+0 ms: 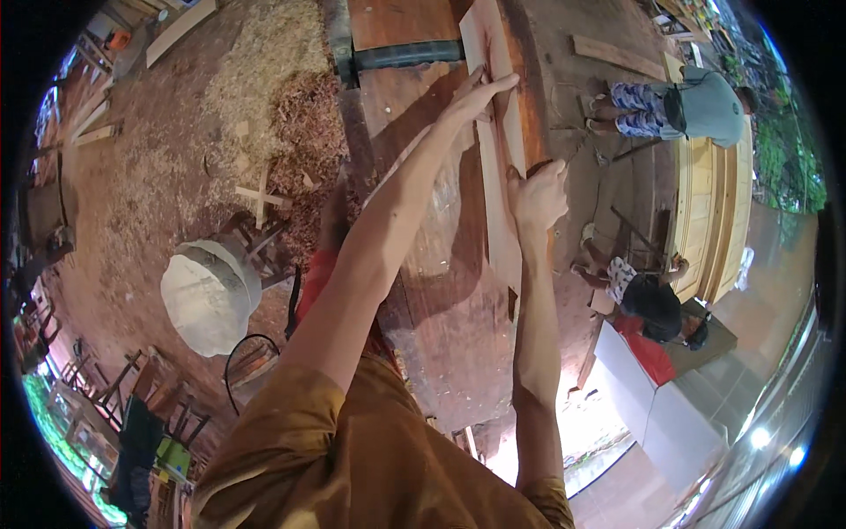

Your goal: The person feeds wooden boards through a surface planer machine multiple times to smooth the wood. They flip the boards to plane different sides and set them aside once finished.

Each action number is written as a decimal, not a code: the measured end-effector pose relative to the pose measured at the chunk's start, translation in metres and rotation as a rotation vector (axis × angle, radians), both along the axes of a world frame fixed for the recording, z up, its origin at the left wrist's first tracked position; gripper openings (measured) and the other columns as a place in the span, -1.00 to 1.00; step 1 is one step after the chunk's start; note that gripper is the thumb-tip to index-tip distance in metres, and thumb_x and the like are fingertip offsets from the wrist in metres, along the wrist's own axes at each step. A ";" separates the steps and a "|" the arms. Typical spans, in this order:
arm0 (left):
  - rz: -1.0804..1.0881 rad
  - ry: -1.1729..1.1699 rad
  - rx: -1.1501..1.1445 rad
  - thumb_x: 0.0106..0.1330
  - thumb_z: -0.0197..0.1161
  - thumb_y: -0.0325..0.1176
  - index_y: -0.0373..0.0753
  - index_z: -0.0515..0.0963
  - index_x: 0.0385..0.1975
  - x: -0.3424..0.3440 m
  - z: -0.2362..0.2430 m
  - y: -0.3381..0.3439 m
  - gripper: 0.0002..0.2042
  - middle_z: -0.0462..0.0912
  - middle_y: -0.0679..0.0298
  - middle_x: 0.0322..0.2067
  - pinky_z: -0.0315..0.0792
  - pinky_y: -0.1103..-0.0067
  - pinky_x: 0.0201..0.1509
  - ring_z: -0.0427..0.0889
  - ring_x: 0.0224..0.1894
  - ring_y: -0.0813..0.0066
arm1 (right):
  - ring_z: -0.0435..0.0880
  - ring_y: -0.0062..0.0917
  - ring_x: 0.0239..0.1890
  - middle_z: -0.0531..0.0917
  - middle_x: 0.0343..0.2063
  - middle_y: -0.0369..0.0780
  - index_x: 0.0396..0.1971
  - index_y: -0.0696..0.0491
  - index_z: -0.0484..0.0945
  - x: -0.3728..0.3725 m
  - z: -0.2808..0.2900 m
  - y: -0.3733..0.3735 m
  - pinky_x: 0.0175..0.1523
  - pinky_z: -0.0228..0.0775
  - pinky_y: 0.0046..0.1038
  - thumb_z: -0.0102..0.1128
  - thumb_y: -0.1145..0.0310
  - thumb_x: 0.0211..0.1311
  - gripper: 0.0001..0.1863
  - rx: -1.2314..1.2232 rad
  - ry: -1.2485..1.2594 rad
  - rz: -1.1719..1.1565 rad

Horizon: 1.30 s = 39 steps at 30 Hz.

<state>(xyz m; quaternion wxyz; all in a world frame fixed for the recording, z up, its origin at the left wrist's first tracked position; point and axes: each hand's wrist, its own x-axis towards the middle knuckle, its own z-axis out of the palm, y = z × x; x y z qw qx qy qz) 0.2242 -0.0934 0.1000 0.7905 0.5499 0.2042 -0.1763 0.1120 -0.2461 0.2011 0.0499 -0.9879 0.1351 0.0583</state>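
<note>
Your pale, narrow board (503,238) ran lengthwise along the desk (445,344), far end angled slightly left. Your right grip (539,198) curled on its edge; whether your left grip (473,97) clasped it was unclear.

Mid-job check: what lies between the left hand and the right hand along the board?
In the head view, just a stretch of pale board shows between the left hand and right hand; nothing visible rests on it.

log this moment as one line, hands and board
left hand: on board, farther forward | right hand: at board's right edge, nearer body | board: lengthwise along workbench
</note>
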 end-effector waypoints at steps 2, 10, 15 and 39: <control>0.051 -0.004 -0.074 0.15 0.54 0.18 -0.29 -0.06 0.63 -0.037 -0.021 -0.012 0.19 0.25 -0.13 0.49 0.53 0.18 0.36 0.38 0.46 0.00 | 0.74 0.00 -0.08 0.61 -0.08 0.00 -0.11 0.18 0.38 0.013 -0.003 0.010 -0.02 0.60 0.04 0.60 0.07 0.06 -0.35 0.034 -0.039 0.030; -0.117 -0.154 -0.119 0.19 0.42 -0.63 -0.21 -0.34 0.65 -0.206 -0.078 -0.098 0.15 -0.25 0.07 0.67 0.04 0.31 0.66 -0.10 0.68 0.19 | 0.74 -0.03 -0.04 0.62 -0.07 -0.01 -0.08 0.19 0.39 0.063 -0.002 0.038 0.01 0.61 0.02 0.59 0.05 0.05 -0.33 0.011 -0.045 0.032; -0.160 -0.106 -0.109 0.04 0.44 -0.45 -0.33 -0.30 0.64 -0.178 -0.078 -0.090 0.20 -0.05 -0.06 0.63 0.28 0.51 0.47 0.17 0.59 0.31 | 0.75 -0.06 -0.03 0.62 -0.06 0.01 -0.08 0.21 0.40 0.088 -0.006 0.042 0.01 0.62 -0.01 0.57 0.04 0.06 -0.32 -0.011 -0.044 0.027; -0.453 -0.132 0.250 0.15 0.46 -0.36 -0.31 -0.36 0.63 -0.085 -0.048 -0.026 0.19 0.50 -0.15 0.34 0.44 0.33 0.39 0.53 0.38 0.03 | 0.64 0.10 0.10 0.60 0.10 0.14 0.00 0.22 0.35 0.035 0.011 -0.004 0.13 0.53 0.05 0.59 -0.06 0.03 -0.19 0.035 0.221 0.008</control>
